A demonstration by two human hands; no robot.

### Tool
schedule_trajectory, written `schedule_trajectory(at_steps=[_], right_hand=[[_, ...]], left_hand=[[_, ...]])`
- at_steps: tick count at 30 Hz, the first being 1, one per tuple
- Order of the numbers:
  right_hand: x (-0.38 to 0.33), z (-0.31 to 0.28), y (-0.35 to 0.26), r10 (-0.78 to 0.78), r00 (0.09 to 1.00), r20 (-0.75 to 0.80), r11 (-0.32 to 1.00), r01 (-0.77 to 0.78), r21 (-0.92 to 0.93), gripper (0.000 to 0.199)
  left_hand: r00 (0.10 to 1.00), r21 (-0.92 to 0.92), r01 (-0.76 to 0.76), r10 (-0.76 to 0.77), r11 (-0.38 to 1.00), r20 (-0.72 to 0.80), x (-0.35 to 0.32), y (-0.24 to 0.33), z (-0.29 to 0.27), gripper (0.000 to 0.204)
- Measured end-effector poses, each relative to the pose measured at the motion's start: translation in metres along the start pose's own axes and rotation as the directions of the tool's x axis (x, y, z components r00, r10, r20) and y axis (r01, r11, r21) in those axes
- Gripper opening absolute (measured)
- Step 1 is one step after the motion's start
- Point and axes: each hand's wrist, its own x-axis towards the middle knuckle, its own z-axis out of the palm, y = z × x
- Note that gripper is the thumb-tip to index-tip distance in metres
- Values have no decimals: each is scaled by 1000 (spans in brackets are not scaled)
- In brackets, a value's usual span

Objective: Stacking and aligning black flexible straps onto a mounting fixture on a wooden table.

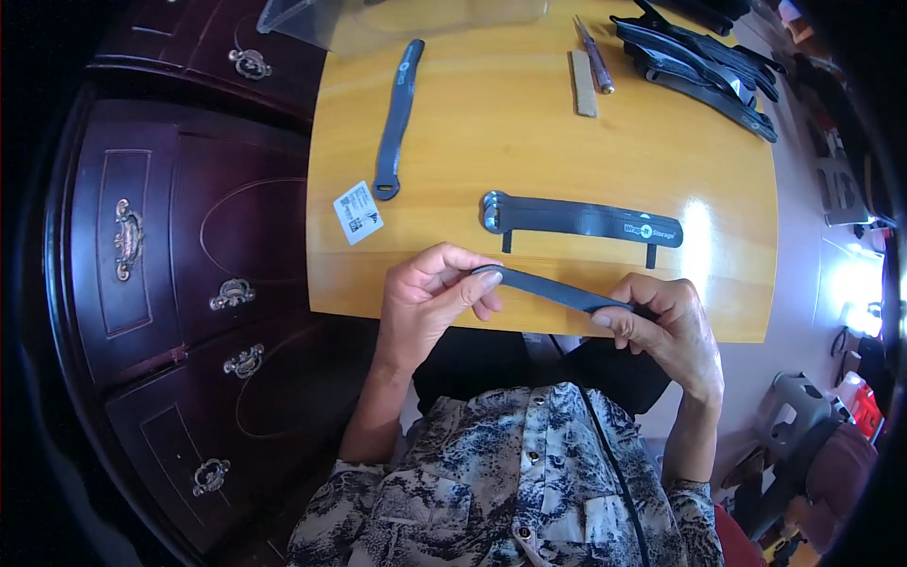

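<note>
A dark strap (557, 290) is stretched between my two hands above the table's near edge, seen nearly edge-on. My left hand (439, 293) pinches its left end between thumb and fingers. At the other end, my right hand (666, 326) grips it with thumb on top. Just beyond lies another dark strap (567, 216), with a metal ring at its left end and two short dark tabs sticking out beneath it. A third strap (398, 118), with a slotted round end, lies lengthwise at the left. Beside that end is a white printed label (358, 213).
A pile of black straps (699, 66) sits at the far right of the yellow wooden table (491, 104). Near it lie a pen-like tool (594, 57) and a flat tan strip (584, 85). A clear plastic bin (406, 24) stands at the back. Dark wooden cabinets (142, 236) border the left.
</note>
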Motion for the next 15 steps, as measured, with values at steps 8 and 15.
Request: schedule_trajectory(at_steps=[8,15], right_hand=[[9,-16,23,26,991,-135,1000,-25,10,16],[5,-11,35,-162,963,-216,987,163,-11,17]], left_hand=[[982,-96,178,-183,979,-48,10,-5,5,10],[950,82,-308,304,948,66,10,-11,2,10]])
